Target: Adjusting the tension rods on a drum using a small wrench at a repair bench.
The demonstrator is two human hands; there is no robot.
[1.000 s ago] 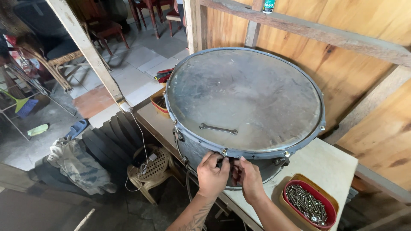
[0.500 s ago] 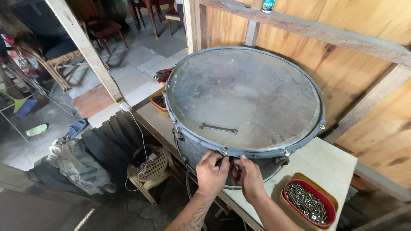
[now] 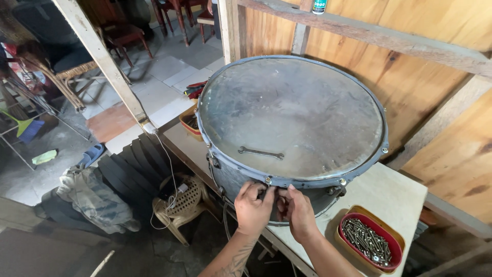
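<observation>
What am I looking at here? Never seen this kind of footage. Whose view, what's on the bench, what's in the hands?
The single view comes from a camera worn on a person's head, looking down at their own bare hands; there is no robot. A large grey metal-rimmed drum stands on a pale wooden bench. A slim metal spanner lies on the drumhead. The left hand and right hand pinch at a small fitting on the drum's near side; what they grip is hidden. A red tray of metal screws sits to the right.

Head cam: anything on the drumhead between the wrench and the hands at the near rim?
Nothing. In the head view the drumhead is bare from the wrench to the near hoop, where left hand and right hand grip a tension bolt.
</observation>
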